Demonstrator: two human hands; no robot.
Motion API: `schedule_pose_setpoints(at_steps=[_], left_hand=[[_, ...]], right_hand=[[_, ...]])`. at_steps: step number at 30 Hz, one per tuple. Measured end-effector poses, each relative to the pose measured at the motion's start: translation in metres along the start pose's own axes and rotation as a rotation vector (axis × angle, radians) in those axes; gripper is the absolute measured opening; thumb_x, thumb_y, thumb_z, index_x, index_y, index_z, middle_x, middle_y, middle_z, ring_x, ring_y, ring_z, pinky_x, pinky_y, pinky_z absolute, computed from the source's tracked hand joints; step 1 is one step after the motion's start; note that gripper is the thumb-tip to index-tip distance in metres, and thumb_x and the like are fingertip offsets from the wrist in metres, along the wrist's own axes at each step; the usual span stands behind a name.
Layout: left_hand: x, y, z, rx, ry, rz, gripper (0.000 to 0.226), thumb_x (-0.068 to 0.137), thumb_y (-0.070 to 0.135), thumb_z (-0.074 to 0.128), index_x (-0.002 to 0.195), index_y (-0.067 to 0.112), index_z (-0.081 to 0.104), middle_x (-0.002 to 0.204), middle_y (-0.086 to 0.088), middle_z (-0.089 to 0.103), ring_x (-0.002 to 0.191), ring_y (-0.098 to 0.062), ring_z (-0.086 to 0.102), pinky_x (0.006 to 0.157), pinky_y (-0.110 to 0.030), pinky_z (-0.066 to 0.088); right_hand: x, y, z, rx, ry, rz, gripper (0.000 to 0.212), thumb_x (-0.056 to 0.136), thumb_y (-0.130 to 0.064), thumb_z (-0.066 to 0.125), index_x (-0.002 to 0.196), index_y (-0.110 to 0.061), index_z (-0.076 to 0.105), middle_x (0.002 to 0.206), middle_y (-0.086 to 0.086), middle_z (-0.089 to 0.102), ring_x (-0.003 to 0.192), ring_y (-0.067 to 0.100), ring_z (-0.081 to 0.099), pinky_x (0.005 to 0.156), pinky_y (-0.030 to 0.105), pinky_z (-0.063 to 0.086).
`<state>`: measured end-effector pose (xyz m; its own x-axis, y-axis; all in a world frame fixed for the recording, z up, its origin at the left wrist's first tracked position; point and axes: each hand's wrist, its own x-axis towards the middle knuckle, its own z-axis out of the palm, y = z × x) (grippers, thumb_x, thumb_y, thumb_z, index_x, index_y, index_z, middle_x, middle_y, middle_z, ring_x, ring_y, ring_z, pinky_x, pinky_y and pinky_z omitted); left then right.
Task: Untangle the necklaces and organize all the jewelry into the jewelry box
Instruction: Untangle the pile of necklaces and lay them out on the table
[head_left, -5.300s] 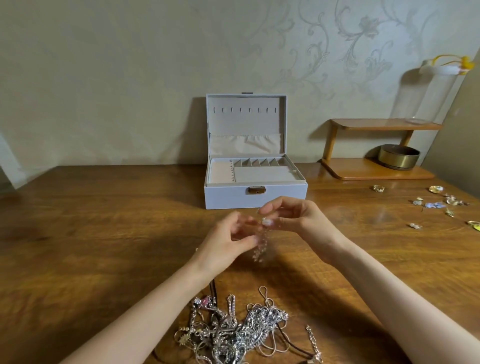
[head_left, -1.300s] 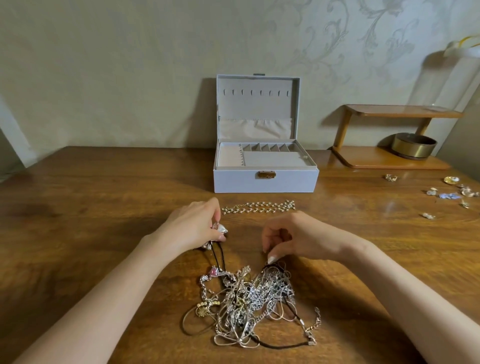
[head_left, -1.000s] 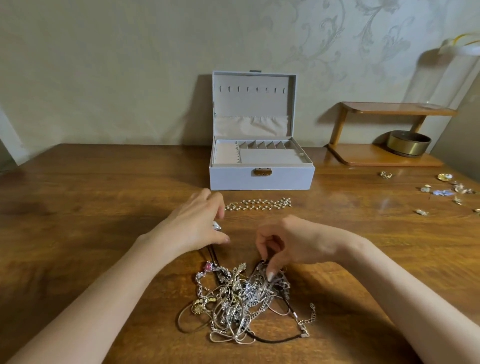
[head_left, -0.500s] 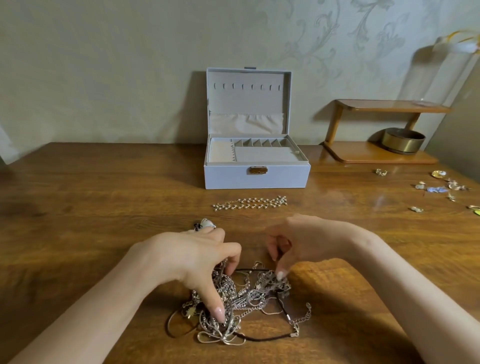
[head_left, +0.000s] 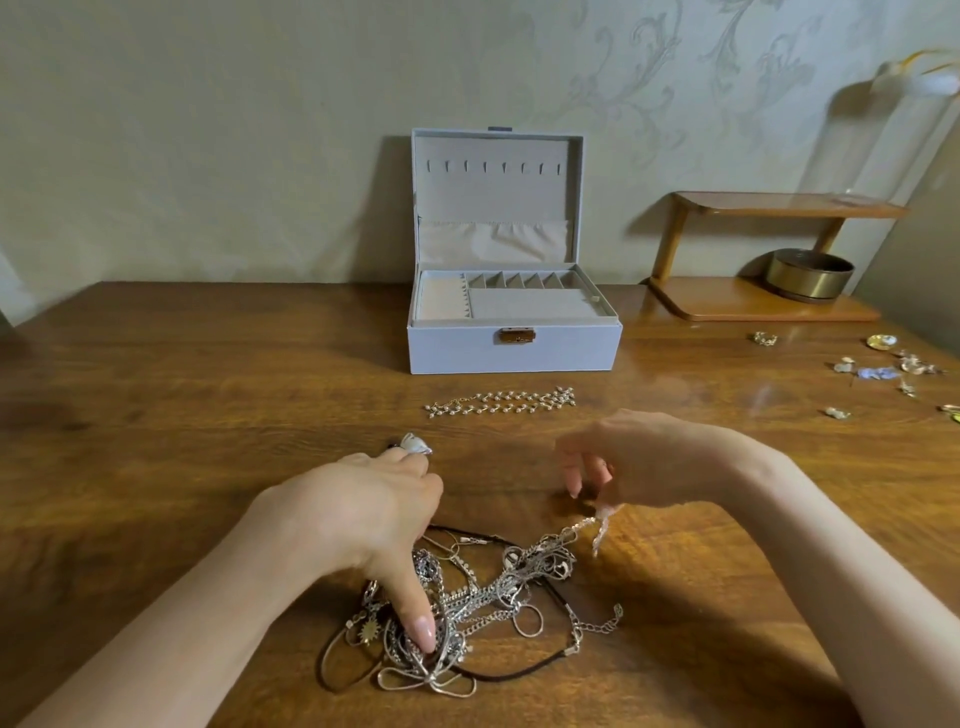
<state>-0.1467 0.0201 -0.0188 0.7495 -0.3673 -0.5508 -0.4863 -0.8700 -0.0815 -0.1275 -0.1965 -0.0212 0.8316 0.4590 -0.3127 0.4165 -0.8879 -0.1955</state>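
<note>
On the counter (head_left: 208, 415), the tangle of necklaces (head_left: 483, 597) lay near the front edge, with the open jewelry box (head_left: 514, 348) well apart at its 12 o'clock. The left hand (head_left: 358, 514) covered the tangle's 10 o'clock side. Its thumb (head_left: 415, 608) was stretched straight and pressed down on the heap, while the other fingers were folded under the palm, and I could not tell whether they gripped anything.

The right hand (head_left: 644, 457) hovered at about 2 o'clock from the tangle, fingers curled. It appeared to pinch the end of a thin silver chain (head_left: 576, 530), though blur softened that spot. The chain's long axis ran from the heap's middle out toward 2 o'clock, rising to the fingertips. The right hand was therefore the nearer one to draw it free, probably along that same line and away from the pinning thumb.

A pearl-studded strand (head_left: 501, 402) lay stretched out flat between the hands and the box. A white pendant (head_left: 415, 444) sat just beyond the left knuckles. Small loose pieces (head_left: 875, 371) were scattered far off at 3 o'clock.
</note>
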Motion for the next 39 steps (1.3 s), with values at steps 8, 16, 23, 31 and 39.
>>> schedule_pose_setpoints(at_steps=[8,16,23,31,39], left_hand=[[0.008,-0.007,0.002,-0.163,0.116,0.049,0.054,0.065,0.072,0.062,0.09,0.027,0.045,0.091,0.014,0.039,0.089,-0.007,0.042,0.074,-0.026,0.039],[0.013,0.006,0.001,-0.406,0.255,0.343,0.031,0.076,0.052,0.068,0.09,0.035,0.047,0.094,0.02,0.051,0.084,0.001,0.046,0.072,-0.012,0.039],[0.021,0.005,0.002,-0.771,0.168,0.467,0.011,0.089,0.022,0.063,0.094,0.012,0.063,0.09,0.001,0.073,0.085,-0.007,0.068,0.085,-0.025,0.052],[0.022,-0.004,-0.001,-1.162,0.0,0.366,0.027,0.099,0.023,0.041,0.098,0.002,0.059,0.09,-0.013,0.072,0.08,-0.022,0.071,0.065,-0.022,0.056],[0.023,-0.01,-0.003,-1.19,0.075,0.323,0.026,0.101,0.019,0.037,0.088,0.008,0.056,0.086,-0.012,0.073,0.073,-0.019,0.07,0.066,-0.027,0.056]], right_hand=[[0.008,-0.019,0.013,0.206,-0.089,-0.18,0.028,0.07,-0.03,0.082,0.09,-0.022,0.064,0.081,0.005,0.066,0.067,0.012,0.053,0.061,0.028,0.043],[0.002,-0.009,0.0,0.364,0.113,-0.304,0.012,0.077,-0.02,0.077,0.079,-0.022,0.065,0.076,-0.009,0.065,0.069,0.007,0.059,0.063,0.021,0.045],[0.009,-0.01,0.005,0.836,0.221,-0.318,0.015,0.083,0.0,0.068,0.079,-0.008,0.057,0.067,0.004,0.063,0.059,0.013,0.059,0.056,0.024,0.049],[0.019,-0.005,0.011,1.029,0.305,-0.247,0.009,0.086,-0.001,0.063,0.083,-0.006,0.056,0.06,0.001,0.059,0.055,0.011,0.054,0.057,0.022,0.045],[0.017,0.005,0.009,0.925,0.157,-0.227,0.023,0.077,-0.016,0.073,0.096,-0.006,0.064,0.066,0.002,0.057,0.059,0.015,0.049,0.054,0.024,0.04]])
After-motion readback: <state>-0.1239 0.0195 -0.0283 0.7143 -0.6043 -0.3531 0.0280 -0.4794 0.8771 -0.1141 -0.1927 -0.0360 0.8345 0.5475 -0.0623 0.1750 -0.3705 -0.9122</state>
